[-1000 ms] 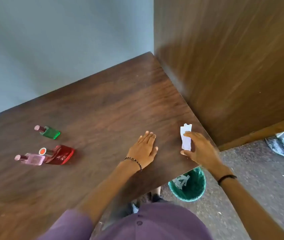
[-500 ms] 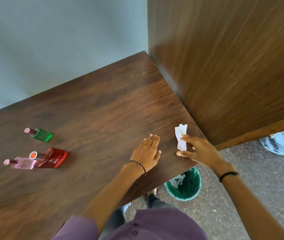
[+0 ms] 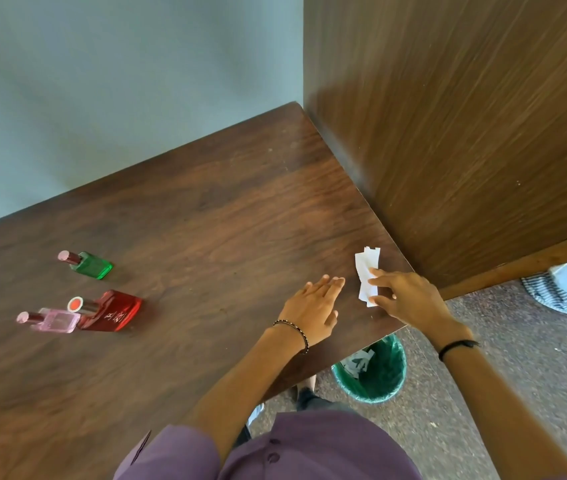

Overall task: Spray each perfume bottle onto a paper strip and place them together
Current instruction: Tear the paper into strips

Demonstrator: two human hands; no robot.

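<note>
1. A dark counter [image 3: 223, 220] with glossy wood grain fills the view. It sits in a corner between a matte blue-grey wall [image 3: 119, 81] and a tall wooden panel [image 3: 465, 116] with streaky brown veneer. Past the near edge, a green bin [image 3: 372, 375] holding white scraps stands on speckled floor.
2. The step in hand looks like getting the paper ready, with no spraying begun. The right hand [image 3: 410, 299] pinches a small bundle of paper strips [image 3: 365, 275] between forefinger and thumb at the counter's right edge, near the panel.
3. The strips are thin, white and slightly crumpled, with a notched far end. I cannot tell whether they rest on the counter or are lifted off it.
4. The left hand [image 3: 313, 306] lies flat and palm down just beside the strips, fingers straight, holding nothing.
5. The three bottles are well apart from the hands, on the left. The green bottle [image 3: 90, 265] is small, square glass and stands alone further back. The larger red bottle [image 3: 112, 311] has pale lettering and sits right against the pink bottle [image 3: 53, 320]. All three seem capped with round tops.
6. Next, one strip probably has to be peeled off the bundle, which calls for a light fingertip because thin paper clings. Then comes a long reach left, a cap to remove, and a firm hold on small, smooth glass.
</note>
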